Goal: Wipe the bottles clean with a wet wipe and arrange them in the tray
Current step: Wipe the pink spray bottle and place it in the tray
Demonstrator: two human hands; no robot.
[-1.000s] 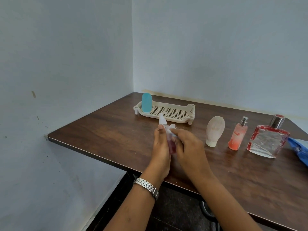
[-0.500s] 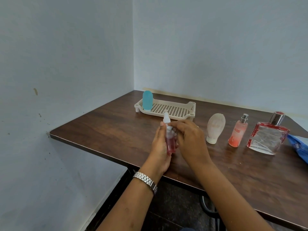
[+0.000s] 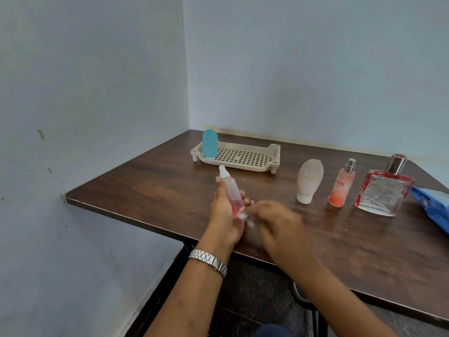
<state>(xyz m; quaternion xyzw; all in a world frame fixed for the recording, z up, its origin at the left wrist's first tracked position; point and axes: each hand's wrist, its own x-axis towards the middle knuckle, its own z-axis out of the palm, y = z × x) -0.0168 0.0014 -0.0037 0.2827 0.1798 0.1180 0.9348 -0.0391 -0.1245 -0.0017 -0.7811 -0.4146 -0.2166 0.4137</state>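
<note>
One in the tray, one in hand, three to go

The slim pink bottle point(image 3: 233, 194) is up off the desk point(image 3: 158, 186) with my left hand point(image 3: 224, 216) wrapped round it. My right hand point(image 3: 275, 223) is a blur at its base, white scrap there (probably the wipe point(image 3: 243, 216)), so I can't tell its grip. Five bottles total: the blue bottle point(image 3: 210, 143) stands in the tray point(image 3: 274, 153), and the white bottle point(image 3: 309, 180), pink spray point(image 3: 341, 184) and square perfume point(image 3: 384, 192) wait in a row. One tray, one wipe pack point(image 3: 433, 206).

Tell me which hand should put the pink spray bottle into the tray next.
Left. The left hand grips the bottle and is nearer the tray; the right hand, blurred, holds the wipe at the bottle's base.
</note>
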